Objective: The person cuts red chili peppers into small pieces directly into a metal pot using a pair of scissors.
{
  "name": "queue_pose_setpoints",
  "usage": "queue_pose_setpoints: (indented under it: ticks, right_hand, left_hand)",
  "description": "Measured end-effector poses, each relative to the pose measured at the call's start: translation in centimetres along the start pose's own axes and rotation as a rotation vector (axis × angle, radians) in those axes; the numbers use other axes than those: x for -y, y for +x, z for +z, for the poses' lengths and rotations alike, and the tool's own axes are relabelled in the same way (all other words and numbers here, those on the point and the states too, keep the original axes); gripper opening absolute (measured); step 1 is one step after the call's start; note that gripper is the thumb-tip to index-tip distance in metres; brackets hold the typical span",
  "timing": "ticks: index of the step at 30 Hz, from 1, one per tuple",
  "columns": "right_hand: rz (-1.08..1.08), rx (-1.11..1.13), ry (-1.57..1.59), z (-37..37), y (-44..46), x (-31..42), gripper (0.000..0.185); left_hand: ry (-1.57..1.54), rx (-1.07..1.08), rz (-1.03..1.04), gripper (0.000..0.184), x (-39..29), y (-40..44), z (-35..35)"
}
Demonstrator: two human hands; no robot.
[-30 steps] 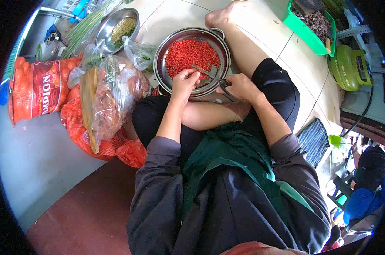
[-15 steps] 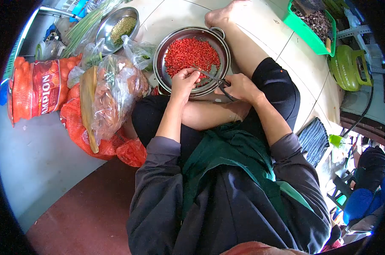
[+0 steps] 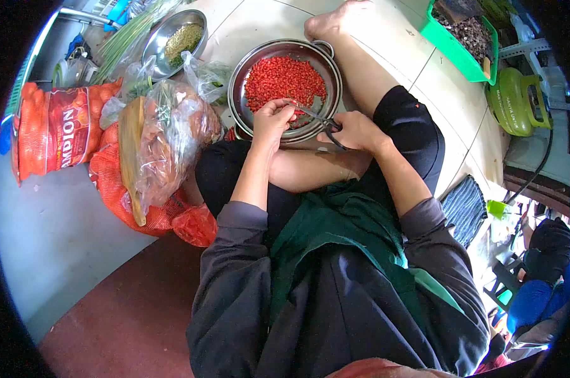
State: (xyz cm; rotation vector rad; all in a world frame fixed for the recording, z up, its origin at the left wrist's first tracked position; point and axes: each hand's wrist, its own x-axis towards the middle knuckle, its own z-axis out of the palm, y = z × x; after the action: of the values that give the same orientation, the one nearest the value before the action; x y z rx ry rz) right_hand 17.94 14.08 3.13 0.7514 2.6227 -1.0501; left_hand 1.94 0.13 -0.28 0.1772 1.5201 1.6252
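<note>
My left hand [image 3: 273,120] is pinched over the near rim of a metal pot [image 3: 232,104], with a small red chili, mostly hidden, at its fingertips. Dark-handled scissors [image 3: 322,120] are in my right hand [image 3: 359,131], their blades pointing left to the left fingertips. Under the blades, chopped red chilies [image 3: 283,80] cover much of the pot's bottom. Bare metal shows at the pot's lower right. The pot stands on the tiled floor just beyond my crossed legs.
To the left lie an orange mesh sack [image 3: 64,129], a red mesh bag [image 3: 118,201] and a clear plastic bag [image 3: 171,145]. Behind them stands a steel bowl [image 3: 200,47] of greenish bits. A green crate [image 3: 433,41] and gas cylinder [image 3: 510,104] are at right. Another person sits far right.
The scissors' handles have spread slightly in my right hand, and the blades have shifted a little at my left fingertips. The pot and the things around it have stayed put.
</note>
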Motion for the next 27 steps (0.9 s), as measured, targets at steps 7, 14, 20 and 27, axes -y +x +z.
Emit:
queue_pose_setpoints:
  ticks: [7, 14, 20, 27]
  right_hand:
    - [-0.003, -0.054, 0.039, -0.3, -0.1, 0.3, 0.055]
    - [0.01, -0.081, 0.035, -0.6, -0.4, 0.8, 0.052]
    - [0.011, -0.069, 0.046, -0.8, -0.5, 1.2, 0.053]
    - [0.048, -0.027, 0.004, -0.7, -0.2, 0.6, 0.056]
  left_hand:
    - [-0.001, 0.01, -0.027, 0.014, -0.3, -0.3, 0.2]
    - [0.039, 0.015, -0.004, 0.009, -0.2, -0.4, 0.1]
    - [0.105, 0.013, 0.012, 0.005, 0.2, -0.4, 0.4]
    - [0.083, 0.006, -0.019, 0.007, 0.1, -0.2, 0.1]
